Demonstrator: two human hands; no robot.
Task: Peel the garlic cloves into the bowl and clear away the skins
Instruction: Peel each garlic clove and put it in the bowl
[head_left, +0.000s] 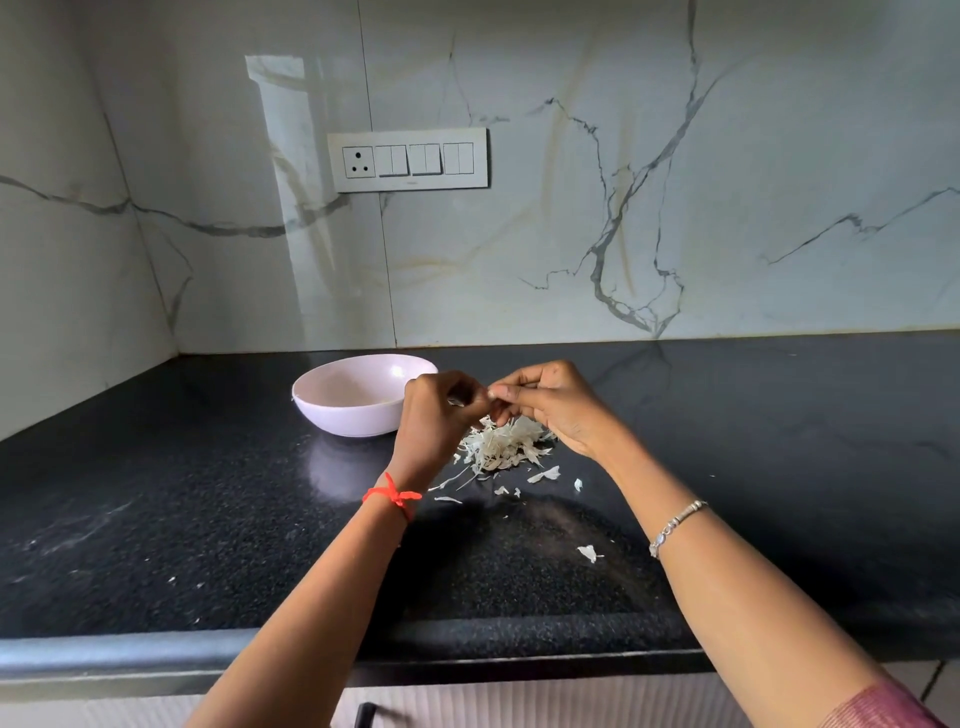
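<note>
Status: mid-peel. Both hands are up over the black granite counter (208, 519), fingertips meeting above the skin pile (504, 444). My left hand (436, 410) has its fingers curled and pinches one end of a small pale piece; my right hand (550, 405), also curled, pinches the other end with thumb and forefinger. I judge that piece to be the garlic clove (489, 395), but it's mostly hidden by the fingers, so I can't tell how much skin is left on it. The bowl (343, 421) sits on the counter just behind and left of my left hand, which overlaps its right rim. From this angle only the far inner wall shows, so I can't say how many cloves are in it. The skins lie heaped directly under my hands, with loose flakes scattered toward me, including one stray flake (588, 553) well apart from the pile, near the front edge. No unpeeled cloves are visible elsewhere on the counter. Next move: strip the last skin off and let it drop on the pile, then shift left a little and release the clove over the bowl, which needs a clean pinch so it doesn't slip. After that comes cleanup: sweep the pile and the outlying flakes together. They look papery and light, likely to scatter.
</note>
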